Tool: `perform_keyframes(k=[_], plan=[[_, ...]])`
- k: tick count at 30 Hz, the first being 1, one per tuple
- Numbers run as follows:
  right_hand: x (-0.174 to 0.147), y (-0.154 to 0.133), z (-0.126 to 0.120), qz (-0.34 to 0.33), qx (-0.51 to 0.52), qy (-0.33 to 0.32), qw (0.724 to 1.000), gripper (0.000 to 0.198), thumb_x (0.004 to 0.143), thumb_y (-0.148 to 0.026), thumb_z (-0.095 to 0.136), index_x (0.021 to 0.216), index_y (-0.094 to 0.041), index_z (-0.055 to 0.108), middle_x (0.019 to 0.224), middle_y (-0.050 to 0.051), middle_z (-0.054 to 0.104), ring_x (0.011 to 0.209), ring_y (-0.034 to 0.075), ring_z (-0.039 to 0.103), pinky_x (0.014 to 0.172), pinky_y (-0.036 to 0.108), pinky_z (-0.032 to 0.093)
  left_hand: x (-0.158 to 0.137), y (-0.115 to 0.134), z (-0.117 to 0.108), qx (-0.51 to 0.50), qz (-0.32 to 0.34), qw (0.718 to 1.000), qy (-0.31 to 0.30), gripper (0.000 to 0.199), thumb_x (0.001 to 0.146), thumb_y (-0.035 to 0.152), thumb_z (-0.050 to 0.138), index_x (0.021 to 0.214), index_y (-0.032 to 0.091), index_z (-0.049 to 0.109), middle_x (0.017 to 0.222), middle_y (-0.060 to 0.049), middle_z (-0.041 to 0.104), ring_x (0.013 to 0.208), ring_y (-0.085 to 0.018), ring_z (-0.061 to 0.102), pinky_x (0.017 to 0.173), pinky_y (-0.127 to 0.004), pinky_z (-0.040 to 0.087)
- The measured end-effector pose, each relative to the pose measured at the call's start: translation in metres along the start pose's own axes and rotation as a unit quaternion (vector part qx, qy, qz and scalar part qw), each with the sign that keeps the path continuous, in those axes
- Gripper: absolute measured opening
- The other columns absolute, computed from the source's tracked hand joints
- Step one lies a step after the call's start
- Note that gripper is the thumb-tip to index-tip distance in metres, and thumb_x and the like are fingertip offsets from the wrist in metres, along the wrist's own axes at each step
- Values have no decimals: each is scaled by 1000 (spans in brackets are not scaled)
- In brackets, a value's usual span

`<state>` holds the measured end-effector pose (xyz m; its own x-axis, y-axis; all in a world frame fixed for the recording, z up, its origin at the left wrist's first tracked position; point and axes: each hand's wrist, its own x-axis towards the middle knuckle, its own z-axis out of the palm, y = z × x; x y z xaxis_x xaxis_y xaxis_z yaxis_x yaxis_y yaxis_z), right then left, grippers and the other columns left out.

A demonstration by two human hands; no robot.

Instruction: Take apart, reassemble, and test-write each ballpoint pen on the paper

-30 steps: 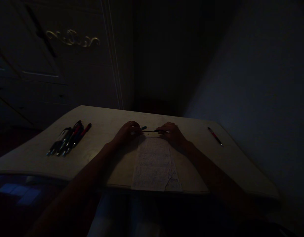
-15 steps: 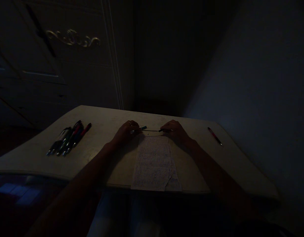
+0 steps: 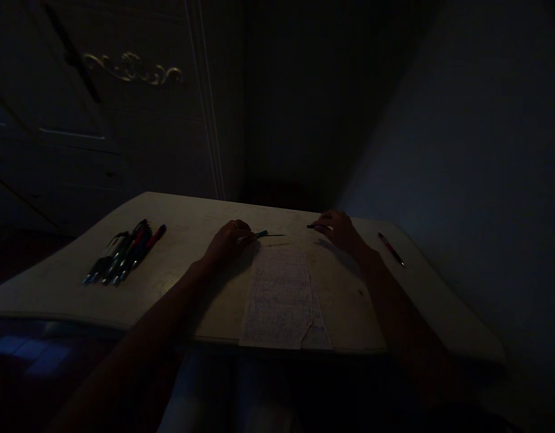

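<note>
My left hand [image 3: 231, 242] rests on the table beyond the paper's upper left, fingers pinched on a pen part with a teal end [image 3: 261, 233]. A thin refill [image 3: 277, 235] sticks out from that end to the right. My right hand [image 3: 339, 231] hovers a little over the table, holding a short dark pen piece [image 3: 311, 227] between thumb and fingers. A gap separates this piece from the refill's tip. Just below my hands lies a sheet of paper [image 3: 277, 294] covered in writing, torn along its right side. Dim light hides finer detail.
Several pens [image 3: 124, 252] lie in a bunch on the table's left. A red and black pen [image 3: 391, 249] lies at the right. A tiny dark bit [image 3: 361, 292] is near my right forearm. A cabinet [image 3: 146, 126] stands behind, and a wall [image 3: 484, 150] borders the right.
My right hand has moved right and slightly away with the dark piece, parting from the refill's tip. The tiny bit near my right forearm now shows. My left hand is almost still.
</note>
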<state>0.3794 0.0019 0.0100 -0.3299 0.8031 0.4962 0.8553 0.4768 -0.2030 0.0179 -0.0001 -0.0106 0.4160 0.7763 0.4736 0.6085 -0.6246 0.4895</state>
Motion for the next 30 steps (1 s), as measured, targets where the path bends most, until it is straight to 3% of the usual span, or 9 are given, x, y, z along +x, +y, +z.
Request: perform_keyframes(k=[7,12,19,26,30], plan=[[-11,5,-6,31,-40,-124,991,14,89,-31,73,99,-32,83,125,12,68,116,34,58,94,53,48,-1,4,2,10,-14,1000,-18,24,90,32,60,93,22,82,103,-11,70,93,-24,65,85,-39,55],[-12,0,0,35,-28,-157,987,14,85,-32,76,97,-32,83,128,11,67,119,36,58,97,56,46,-1,5,1,6,-11,1000,-16,23,89,30,60,93,23,82,102,-10,69,95,-25,65,86,-39,54],[-4,-4,5,9,66,-72,995,14,90,-34,69,91,-26,81,107,10,75,104,28,66,98,48,48,-1,6,2,-12,0,1000,-1,19,90,30,64,93,24,81,101,-10,70,94,-23,65,86,-40,55],[-1,-60,20,-61,117,-15,991,21,91,-36,71,108,-25,77,113,11,72,108,27,64,97,44,46,1,9,4,-27,45,999,6,13,88,26,69,94,27,81,100,-8,70,93,-21,65,85,-39,55],[-2,-77,25,-59,98,-22,993,13,92,-30,69,99,-26,79,110,9,73,105,26,63,92,44,46,1,8,5,-41,49,998,8,12,88,27,70,94,27,81,99,-7,70,92,-21,66,84,-38,55]])
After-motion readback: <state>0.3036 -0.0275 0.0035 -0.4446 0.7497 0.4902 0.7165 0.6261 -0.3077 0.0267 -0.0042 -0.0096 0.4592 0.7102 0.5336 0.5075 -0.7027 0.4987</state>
